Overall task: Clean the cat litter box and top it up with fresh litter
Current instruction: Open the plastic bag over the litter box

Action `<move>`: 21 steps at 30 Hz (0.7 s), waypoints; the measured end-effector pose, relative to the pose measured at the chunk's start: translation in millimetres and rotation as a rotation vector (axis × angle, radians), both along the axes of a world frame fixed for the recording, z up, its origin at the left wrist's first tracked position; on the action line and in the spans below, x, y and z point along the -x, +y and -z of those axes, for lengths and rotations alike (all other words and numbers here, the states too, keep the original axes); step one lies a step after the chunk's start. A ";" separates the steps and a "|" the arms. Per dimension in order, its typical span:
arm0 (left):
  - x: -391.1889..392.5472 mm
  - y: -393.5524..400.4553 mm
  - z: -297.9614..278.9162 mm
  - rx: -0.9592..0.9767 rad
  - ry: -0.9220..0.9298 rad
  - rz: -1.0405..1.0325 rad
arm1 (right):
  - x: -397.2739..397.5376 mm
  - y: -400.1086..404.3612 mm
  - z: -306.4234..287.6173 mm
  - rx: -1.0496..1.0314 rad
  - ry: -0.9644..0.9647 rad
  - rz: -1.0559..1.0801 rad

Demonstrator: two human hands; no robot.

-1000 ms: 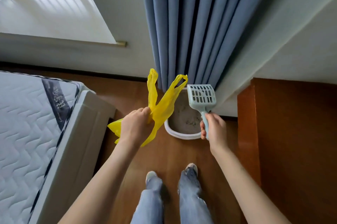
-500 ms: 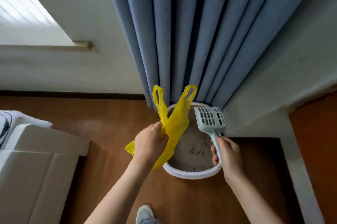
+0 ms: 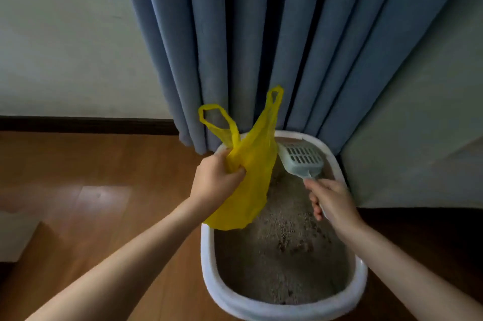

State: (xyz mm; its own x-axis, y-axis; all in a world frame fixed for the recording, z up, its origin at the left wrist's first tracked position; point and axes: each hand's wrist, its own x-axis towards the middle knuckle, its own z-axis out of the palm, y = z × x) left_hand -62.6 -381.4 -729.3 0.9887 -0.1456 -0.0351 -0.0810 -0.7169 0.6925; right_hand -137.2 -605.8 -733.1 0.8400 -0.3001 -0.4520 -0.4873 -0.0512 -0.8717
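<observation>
Fingers (image 3: 317, 212) of the right hand (image 3: 333, 201) curl round the handle of the pale blue slotted litter scoop (image 3: 303, 160), gripping it; fingers (image 3: 235, 173) of the left hand (image 3: 215, 179) bunch and pinch the neck of the yellow plastic bag (image 3: 251, 179), whose two handle loops stand up above the fist while its body hangs down. Scoop head points away from the person and slightly toward the left, its long axis running from the right hand toward the far end of the litter box (image 3: 285, 310); it hangs over the far part of the litter, and whether it touches the grains cannot be told. Litter box lies directly below both hands on the wooden floor (image 3: 91, 190), its long axis running from the person toward the blue curtain (image 3: 261, 46), far rim against the curtain folds. Darker clumps (image 3: 292, 243) sit in the grey litter (image 3: 282, 255) nearer the person than the scoop head, so the coming scoop probably calls for drawing the head back and down. Bag hangs just beside the scoop, on its left, over the box's left rim; its mouth is gathered closed in the fist, so it likely needs opening before it can receive waste.
</observation>
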 end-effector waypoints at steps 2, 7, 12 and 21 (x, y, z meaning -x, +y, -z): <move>-8.6 -2.4 20.1 0.005 -0.016 0.032 | -8.4 -6.4 27.1 0.078 -0.025 -0.053; -15.3 4.3 35.8 -0.018 -0.154 0.122 | -23.5 -15.6 57.8 0.233 -0.109 -0.156; -23.2 20.6 19.9 -0.036 -0.284 0.158 | -25.6 -22.4 47.3 0.501 0.003 -0.419; -12.4 37.8 29.1 -0.188 -0.334 0.315 | -19.5 -21.4 28.9 1.036 0.370 -0.825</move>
